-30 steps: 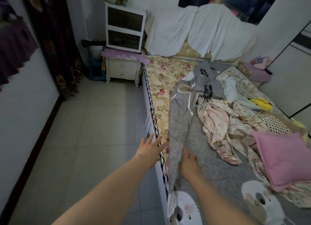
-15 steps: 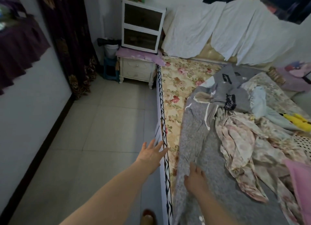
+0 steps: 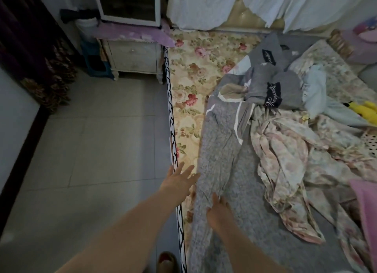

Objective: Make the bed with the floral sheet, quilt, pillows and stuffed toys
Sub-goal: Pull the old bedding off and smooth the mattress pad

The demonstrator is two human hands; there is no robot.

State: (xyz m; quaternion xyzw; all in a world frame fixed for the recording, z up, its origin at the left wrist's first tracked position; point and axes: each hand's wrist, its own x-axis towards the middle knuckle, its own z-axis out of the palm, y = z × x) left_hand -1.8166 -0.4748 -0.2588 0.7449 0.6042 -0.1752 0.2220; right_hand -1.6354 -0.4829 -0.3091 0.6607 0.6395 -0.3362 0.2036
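Left hand (image 3: 179, 181) has drifted rightward from over the floor: fingertips now cross the black-and-white bed trim (image 3: 172, 130) and reach the edge of the floral sheet (image 3: 189, 72), fingers spread and straight, holding nothing. Right hand (image 3: 219, 211) stays down on the grey quilt (image 3: 216, 150), fingers curled into a long gathered ridge of it, fabric bunching toward the fingertips. That ridge runs up the bed beside the bare strip of floral sheet, which lies flat along the near side up to the headboard. Right of the ridge, more quilt lies flat, with a crumpled pale floral cloth (image 3: 285, 160) heaped on it. Grey pillow (image 3: 285, 89) with black labels sits at the top of the heap. Yellow stuffed toy (image 3: 361, 111) lies at the far right, well apart from both hands; pink pillow (image 3: 367, 207) is cut by the right frame edge. White cloth (image 3: 204, 5) drapes the headboard. Nightstand (image 3: 134, 58) stands on the tiled floor (image 3: 91, 140) just beside the bed's head corner. Brown shoe (image 3: 166, 261) shows at the bottom edge.
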